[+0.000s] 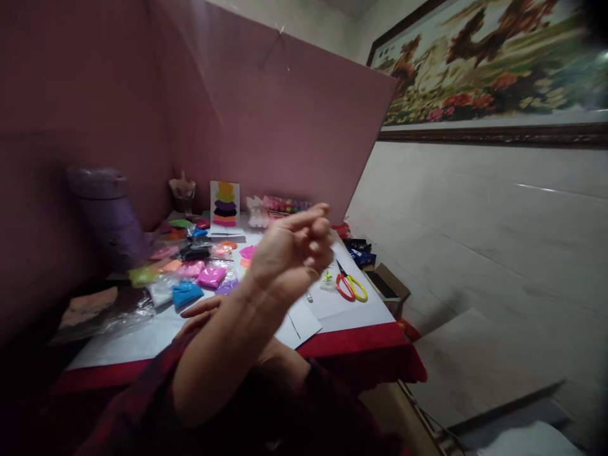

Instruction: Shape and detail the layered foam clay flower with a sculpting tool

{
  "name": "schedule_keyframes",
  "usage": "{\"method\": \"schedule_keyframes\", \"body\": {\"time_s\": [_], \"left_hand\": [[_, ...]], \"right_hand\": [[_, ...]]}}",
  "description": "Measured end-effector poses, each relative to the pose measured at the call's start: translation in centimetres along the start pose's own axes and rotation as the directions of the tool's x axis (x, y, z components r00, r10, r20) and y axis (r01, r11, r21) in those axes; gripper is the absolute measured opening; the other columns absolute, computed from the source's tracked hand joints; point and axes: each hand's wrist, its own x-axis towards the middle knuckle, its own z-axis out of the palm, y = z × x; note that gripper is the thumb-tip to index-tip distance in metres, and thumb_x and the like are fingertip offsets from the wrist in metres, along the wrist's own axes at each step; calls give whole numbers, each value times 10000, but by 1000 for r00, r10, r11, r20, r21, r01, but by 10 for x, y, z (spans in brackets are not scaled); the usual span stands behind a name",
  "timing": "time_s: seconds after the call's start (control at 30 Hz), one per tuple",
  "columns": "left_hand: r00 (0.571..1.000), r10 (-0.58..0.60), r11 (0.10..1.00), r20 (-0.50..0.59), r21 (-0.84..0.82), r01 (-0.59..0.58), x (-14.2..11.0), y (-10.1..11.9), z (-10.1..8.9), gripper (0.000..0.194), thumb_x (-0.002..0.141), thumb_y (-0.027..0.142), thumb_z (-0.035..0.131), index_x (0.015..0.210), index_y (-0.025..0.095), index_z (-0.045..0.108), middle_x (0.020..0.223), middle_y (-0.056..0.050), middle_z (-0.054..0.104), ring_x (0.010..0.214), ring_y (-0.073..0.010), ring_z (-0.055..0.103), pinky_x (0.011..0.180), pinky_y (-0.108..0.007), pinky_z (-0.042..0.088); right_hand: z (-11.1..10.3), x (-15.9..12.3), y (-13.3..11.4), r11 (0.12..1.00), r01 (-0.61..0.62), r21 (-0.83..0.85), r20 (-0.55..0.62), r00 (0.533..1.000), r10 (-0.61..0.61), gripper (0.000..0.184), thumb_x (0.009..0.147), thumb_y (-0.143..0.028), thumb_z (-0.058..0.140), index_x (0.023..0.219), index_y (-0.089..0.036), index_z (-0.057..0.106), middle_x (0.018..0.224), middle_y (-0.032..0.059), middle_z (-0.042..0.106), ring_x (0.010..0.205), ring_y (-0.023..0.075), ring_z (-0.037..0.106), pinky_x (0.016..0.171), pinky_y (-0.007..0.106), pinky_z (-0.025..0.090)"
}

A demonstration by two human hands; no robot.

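My left hand point(292, 253) is raised above the table with its back toward me. Its fingers are curled and the thumb pinches against the fingertips; what lies inside them is hidden. Below it my right hand point(199, 311) lies flat on the white sheet point(346, 307), fingers stretched out to the left and holding nothing. Just beyond that hand are small bags of coloured clay, among them a blue one point(186, 292) and a pink one point(211, 276). Scissors point(351, 286) with a red and a yellow handle lie to the right of the raised hand.
The table has a red cloth point(380, 351) and pink partition boards point(294, 133) behind and to the left. A purple bottle point(111, 215) stands at the left, a card with stacked colours point(225, 204) at the back, and a cardboard box point(387, 285) off the right edge.
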Motion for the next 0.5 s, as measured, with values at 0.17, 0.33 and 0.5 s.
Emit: {"method": "schedule_keyframes", "body": {"time_s": [0.17, 0.33, 0.5], "left_hand": [[949, -311, 946, -55, 81, 314, -17, -67, 0, 79, 737, 93, 559, 758, 168, 577, 434, 57, 487, 305, -40, 341, 299, -134, 165], [804, -593, 792, -43, 149, 592, -30, -125, 5, 174, 577, 73, 605, 714, 181, 604, 423, 30, 536, 278, -80, 393, 266, -157, 268], [620, -784, 599, 35, 304, 741, -27, -150, 12, 98, 555, 71, 632, 595, 159, 617, 383, 17, 533, 295, -107, 450, 316, -186, 343]], "right_hand": [[-13, -2, 4, 950, -65, 306, 383, 922, -60, 283, 746, -86, 618, 1016, -156, 665, 830, -12, 636, 742, 89, 591, 753, 194, 441], [-2, 7, 10, 914, -359, 189, 690, 711, 136, 134, 739, -134, 666, 872, -137, 669, 828, -18, 641, 752, 88, 586, 798, 200, 439], [-7, -5, 19, 906, -420, 50, 497, 798, 342, 246, 644, -318, 794, 745, -136, 664, 700, -34, 639, 680, 106, 602, 718, 209, 452]]}}
